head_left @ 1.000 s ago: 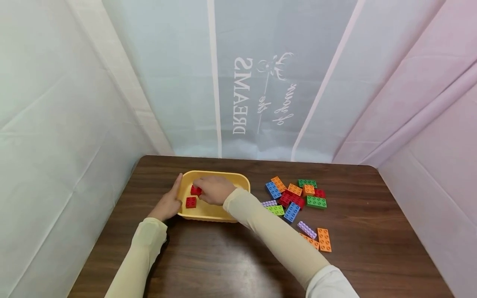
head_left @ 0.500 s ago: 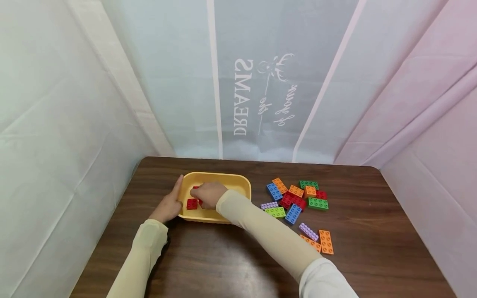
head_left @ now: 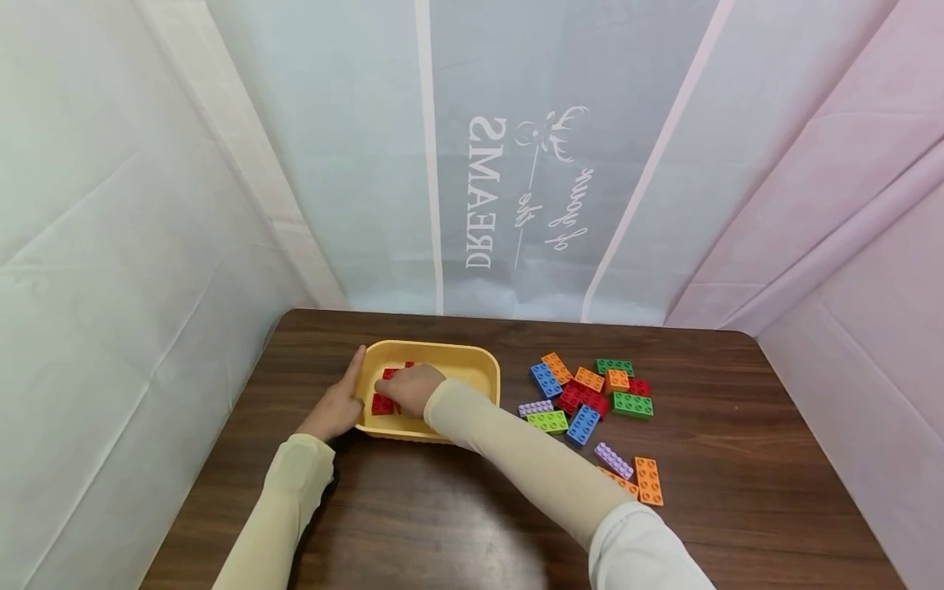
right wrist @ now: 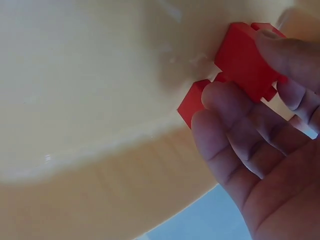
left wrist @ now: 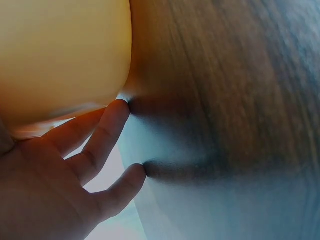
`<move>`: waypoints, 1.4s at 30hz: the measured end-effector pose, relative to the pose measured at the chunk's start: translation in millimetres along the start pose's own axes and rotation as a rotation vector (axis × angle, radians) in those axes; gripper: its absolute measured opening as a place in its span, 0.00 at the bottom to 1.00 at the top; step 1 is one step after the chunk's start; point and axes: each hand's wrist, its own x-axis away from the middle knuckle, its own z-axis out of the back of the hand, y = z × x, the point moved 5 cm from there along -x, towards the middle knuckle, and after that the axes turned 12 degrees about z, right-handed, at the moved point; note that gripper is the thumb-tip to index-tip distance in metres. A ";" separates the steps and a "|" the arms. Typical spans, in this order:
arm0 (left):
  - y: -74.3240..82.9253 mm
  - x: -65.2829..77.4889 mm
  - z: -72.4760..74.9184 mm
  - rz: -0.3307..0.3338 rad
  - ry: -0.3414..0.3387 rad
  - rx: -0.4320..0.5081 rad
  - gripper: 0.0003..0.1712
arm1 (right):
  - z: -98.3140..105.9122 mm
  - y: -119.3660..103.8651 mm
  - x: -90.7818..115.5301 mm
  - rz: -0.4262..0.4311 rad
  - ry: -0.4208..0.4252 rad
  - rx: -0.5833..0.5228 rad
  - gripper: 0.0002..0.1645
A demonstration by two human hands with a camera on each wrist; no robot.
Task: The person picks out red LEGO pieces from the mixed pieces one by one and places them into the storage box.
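A yellow plastic tray [head_left: 472, 369] stands at the left of the table. My left hand [head_left: 335, 407] rests at its left end, the index finger stretched along the rim. In the left wrist view the fingers are extended, several tips touching the table beside the tray's wall. My right hand [head_left: 415, 388] reaches into the tray and pinches a red building brick [right wrist: 244, 62] between thumb and fingers. Another red brick [right wrist: 194, 104] shows just beyond the fingertips. From above, a red brick [head_left: 381, 406] lies near the tray's left end; the right hand partly hides the bricks there.
Right of the tray lies a loose group of building bricks: blue [head_left: 546, 380], lime [head_left: 547, 422], green [head_left: 633, 405], red [head_left: 574, 397] and orange ones. An orange brick [head_left: 648, 481] and a purple brick [head_left: 614, 460] lie nearer the front. A cloth curtain [head_left: 369, 164] hangs behind the table.
My right hand has shifted a little left and toward the front inside the tray. The red bricks there show differently around the fingers. My left hand stays at the tray's end.
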 end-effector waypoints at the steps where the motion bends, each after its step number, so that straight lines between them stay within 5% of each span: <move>1: 1.0 0.0 -0.2 -0.005 0.000 -0.007 0.53 | 0.1 0.8 1.0 -0.004 0.004 -0.016 0.15; 14: 4.3 -0.3 -4.9 0.013 -0.028 -0.016 0.54 | 29.4 14.2 31.9 -0.010 0.140 -0.193 0.18; 23: 2.2 2.6 -4.2 0.040 -0.029 0.000 0.54 | 58.1 48.0 92.0 -0.152 0.299 -0.258 0.20; 32: 0.9 2.7 -5.0 -0.011 -0.016 -0.018 0.54 | 21.3 97.8 177.5 -0.396 0.389 -0.320 0.16; 42: 3.7 4.3 -2.8 0.015 -0.022 -0.036 0.55 | -41.6 118.5 261.3 -0.565 0.299 -0.363 0.08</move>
